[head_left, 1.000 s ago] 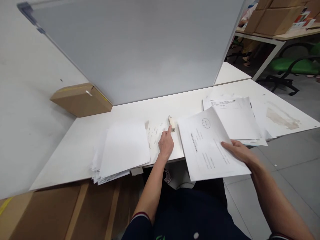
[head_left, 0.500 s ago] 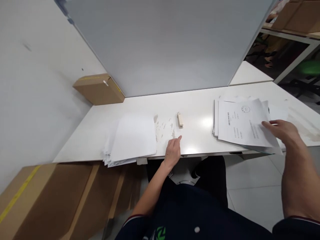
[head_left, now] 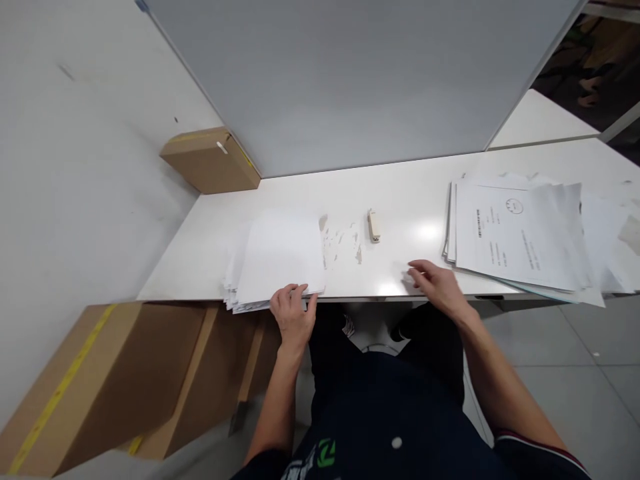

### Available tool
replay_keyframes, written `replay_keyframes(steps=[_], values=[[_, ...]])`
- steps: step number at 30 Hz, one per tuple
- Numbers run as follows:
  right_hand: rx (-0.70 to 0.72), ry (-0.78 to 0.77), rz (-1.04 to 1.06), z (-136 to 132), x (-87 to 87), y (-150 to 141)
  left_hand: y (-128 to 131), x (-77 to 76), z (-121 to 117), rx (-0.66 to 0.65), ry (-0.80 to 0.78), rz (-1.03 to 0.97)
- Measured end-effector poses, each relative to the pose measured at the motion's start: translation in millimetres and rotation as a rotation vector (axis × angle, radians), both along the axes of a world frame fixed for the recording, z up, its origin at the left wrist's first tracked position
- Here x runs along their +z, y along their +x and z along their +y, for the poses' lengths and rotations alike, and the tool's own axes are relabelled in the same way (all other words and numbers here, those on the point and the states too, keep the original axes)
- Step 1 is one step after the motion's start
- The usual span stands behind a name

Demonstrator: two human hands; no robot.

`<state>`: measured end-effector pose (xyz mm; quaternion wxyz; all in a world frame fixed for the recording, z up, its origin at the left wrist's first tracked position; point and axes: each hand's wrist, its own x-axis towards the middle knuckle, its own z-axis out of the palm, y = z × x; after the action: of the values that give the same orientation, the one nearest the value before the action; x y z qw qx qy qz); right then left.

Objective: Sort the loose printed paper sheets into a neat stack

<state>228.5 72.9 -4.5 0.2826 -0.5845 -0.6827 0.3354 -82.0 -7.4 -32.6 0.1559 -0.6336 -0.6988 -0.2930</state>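
Observation:
On the left of the white table lies a stack of blank white paper sheets [head_left: 285,250], its edges uneven. My left hand [head_left: 293,317] is at the stack's front edge, fingertips on or just over the near corner, thumb apart from the fingers. My right hand [head_left: 440,290] hovers by the table's front edge, empty, with its fingers loosely bent and apart. A small cream stapler [head_left: 374,227] lies between the hands, farther back. To the right is a pile of papers; its top printed sheet [head_left: 510,233] carries a round stamp.
A grey-white board [head_left: 360,80] stands along the back of the white table [head_left: 400,193]. In the back left corner sits a cardboard box [head_left: 210,160]. Larger cardboard boxes [head_left: 100,387] stand below the table's left front edge. Worn marks show on the tabletop.
My right hand laid the printed sheet on the right pile, let it go and came back toward the middle. My left hand moved from pointing at the stapler to the left stack's front edge.

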Motion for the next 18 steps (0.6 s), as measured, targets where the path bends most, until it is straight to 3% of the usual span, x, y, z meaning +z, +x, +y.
replay_keyframes(steps=[3,6,18], values=[[0.139,0.007,0.039,-2.1,-9.0,-34.2,3.1,-1.8,0.8,0.038,-0.067,0.036],[0.222,0.059,0.018,-2.9,-15.5,-49.3,5.1,-1.9,2.0,0.057,-0.1,0.055],[0.178,0.085,0.06,-5.5,-27.6,-48.1,8.6,10.0,11.8,0.014,-0.162,0.088]])
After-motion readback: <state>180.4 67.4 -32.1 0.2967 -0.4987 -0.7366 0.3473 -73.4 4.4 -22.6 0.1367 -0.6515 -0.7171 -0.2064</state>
